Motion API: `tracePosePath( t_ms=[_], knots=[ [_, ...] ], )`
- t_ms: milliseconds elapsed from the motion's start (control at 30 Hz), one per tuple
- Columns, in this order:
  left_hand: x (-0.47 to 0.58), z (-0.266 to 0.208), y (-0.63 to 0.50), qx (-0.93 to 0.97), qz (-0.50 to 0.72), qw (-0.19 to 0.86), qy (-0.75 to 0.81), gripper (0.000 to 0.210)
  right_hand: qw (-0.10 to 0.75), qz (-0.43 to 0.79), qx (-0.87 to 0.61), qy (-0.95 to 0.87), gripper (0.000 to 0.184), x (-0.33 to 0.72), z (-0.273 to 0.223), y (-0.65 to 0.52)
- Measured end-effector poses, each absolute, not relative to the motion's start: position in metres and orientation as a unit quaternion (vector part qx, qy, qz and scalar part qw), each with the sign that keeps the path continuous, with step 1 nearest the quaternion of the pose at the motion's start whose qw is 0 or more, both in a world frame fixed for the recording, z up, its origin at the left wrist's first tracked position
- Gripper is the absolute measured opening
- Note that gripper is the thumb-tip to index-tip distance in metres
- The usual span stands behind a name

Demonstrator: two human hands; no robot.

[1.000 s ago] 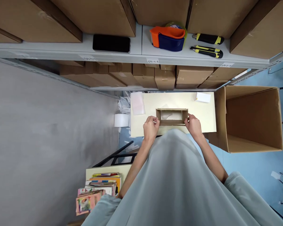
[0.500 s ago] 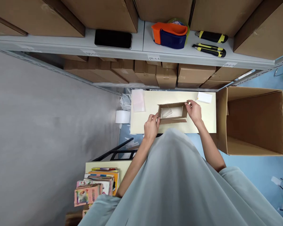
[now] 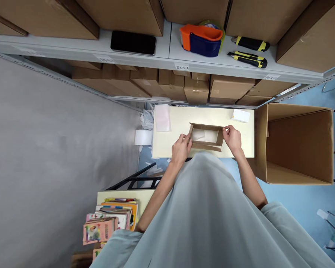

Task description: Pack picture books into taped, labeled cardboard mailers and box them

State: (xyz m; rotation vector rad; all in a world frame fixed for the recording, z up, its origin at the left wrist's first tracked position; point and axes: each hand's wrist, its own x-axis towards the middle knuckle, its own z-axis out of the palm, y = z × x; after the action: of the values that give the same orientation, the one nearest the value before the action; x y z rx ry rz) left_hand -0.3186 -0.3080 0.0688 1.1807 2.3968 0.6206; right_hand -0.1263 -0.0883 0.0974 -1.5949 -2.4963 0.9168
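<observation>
A small open cardboard box [image 3: 206,143] sits between my hands on the pale yellow table [image 3: 167,145], one long flap folded out toward me. Inside lies a whitish, partly see-through piece [image 3: 198,134] that I cannot name. My left hand [image 3: 181,149] holds the box's left end, thumb and fingers closed on its edge. At the right end, my right hand [image 3: 232,140] pinches the upper corner of the box. A small white box [image 3: 240,115] rests beyond my right hand. Pinkish translucent sheets [image 3: 162,118] lie at the table's far left.
A large open carton [image 3: 300,145] stands right of the table. Ahead, a grey shelf [image 3: 167,59] bears boxes, a phone [image 3: 133,42], a tape dispenser [image 3: 203,41] and utility knives [image 3: 248,58]. A white roll [image 3: 143,137] is at left; books [image 3: 111,217] are stacked lower left.
The cardboard box has turned slightly and shifted a little right. My right hand has moved slightly right and toward me, still at its corner; my left hand stays on the left end.
</observation>
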Motion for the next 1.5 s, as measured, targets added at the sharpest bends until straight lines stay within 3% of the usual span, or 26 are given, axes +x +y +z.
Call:
tracePosePath(
  t_ms=[133,300,433,567,667,833,1033,1267,1500],
  knots=[
    [-0.307,0.064,-0.305,0.434,0.226,0.206,0.847,0.04,0.037,0.295,-0.549,-0.781,0.042,-0.13,0.089,-0.087],
    [-0.298,0.061,-0.301,0.491,0.237,0.224,0.808,0.05,0.022,0.349,-0.471,-0.81,0.034,-0.134,0.08,-0.091],
    [-0.3,0.06,-0.304,0.545,0.261,0.252,0.756,0.07,-0.002,0.395,-0.394,-0.83,0.034,-0.114,0.079,-0.098],
    [-0.306,0.054,-0.31,0.523,0.307,0.244,0.757,0.062,0.006,0.39,-0.335,-0.858,0.051,-0.081,0.081,-0.107],
    [-0.31,0.044,-0.309,0.45,0.344,0.228,0.792,0.054,0.017,0.39,-0.39,-0.834,0.049,-0.067,0.075,-0.11],
    [-0.326,0.036,-0.296,0.385,0.334,0.225,0.83,0.084,0.084,0.331,-0.495,-0.799,0.073,-0.071,0.061,-0.105],
    [-0.337,0.036,-0.282,0.451,0.299,0.277,0.794,0.046,0.042,0.314,-0.42,-0.851,0.048,-0.074,0.056,-0.101],
    [-0.332,0.044,-0.274,0.367,0.345,0.35,0.79,0.046,0.092,0.458,-0.475,-0.746,0.057,-0.085,0.047,-0.111],
    [-0.326,0.093,-0.277,0.378,0.376,0.298,0.792,0.046,0.131,0.431,-0.495,-0.743,0.059,-0.086,0.083,-0.116]
  ],
)
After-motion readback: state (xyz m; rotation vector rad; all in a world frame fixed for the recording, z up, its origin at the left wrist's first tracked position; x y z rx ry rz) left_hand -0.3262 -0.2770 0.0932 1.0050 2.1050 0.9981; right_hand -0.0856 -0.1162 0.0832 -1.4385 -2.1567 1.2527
